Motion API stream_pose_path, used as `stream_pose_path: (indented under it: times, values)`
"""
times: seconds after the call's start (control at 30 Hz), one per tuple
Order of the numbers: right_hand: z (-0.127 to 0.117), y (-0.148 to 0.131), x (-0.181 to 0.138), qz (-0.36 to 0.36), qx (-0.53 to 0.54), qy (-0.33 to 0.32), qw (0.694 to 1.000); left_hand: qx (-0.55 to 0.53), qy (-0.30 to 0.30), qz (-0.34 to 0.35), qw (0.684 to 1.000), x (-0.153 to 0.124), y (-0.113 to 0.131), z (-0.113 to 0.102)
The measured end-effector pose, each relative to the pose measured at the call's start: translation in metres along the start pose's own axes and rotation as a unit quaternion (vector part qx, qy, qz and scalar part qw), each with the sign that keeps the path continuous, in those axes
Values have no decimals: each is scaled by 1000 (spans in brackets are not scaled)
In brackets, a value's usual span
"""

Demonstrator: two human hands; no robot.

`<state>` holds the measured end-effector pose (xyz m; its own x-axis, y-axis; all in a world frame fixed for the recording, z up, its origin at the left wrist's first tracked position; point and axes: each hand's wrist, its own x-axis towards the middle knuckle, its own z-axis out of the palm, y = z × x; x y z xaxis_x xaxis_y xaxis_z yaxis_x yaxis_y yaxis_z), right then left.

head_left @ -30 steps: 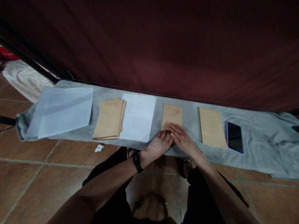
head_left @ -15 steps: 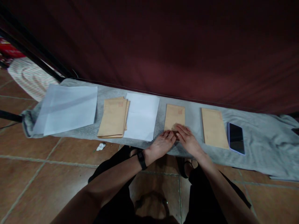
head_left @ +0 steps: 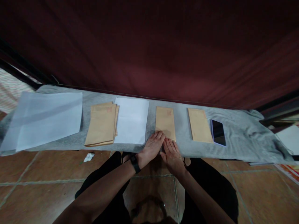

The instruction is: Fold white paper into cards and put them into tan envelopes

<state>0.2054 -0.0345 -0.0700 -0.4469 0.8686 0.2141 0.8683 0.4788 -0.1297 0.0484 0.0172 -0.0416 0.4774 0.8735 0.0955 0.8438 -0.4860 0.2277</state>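
A brown envelope [head_left: 165,122] lies flat on the grey cloth [head_left: 187,146] in front of me. My left hand [head_left: 152,147], with a black watch on its wrist, rests on the envelope's near edge with its fingers stretched out. Beside it my right hand [head_left: 171,153] lies flat at the same near edge, fingers together and extended. Neither hand grips anything.
A stack of brown envelopes [head_left: 101,128] and a white sheet [head_left: 131,124] lie to the left, with larger white paper [head_left: 44,118] beyond. Another brown envelope [head_left: 200,125] and a dark phone [head_left: 218,132] lie to the right. A dark red curtain [head_left: 163,49] hangs behind. Tiled floor [head_left: 46,180] lies below.
Both hands have slid back toward me along the envelope to its near edge. My head has turned a little to the right, shifting everything leftward in view.
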Motion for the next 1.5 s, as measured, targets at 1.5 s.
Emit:
stream_pose_path:
  times: [1.5]
  values:
    - [-7,27,-9,28,-23,22,999,14,43,0,999,128,-24,34]
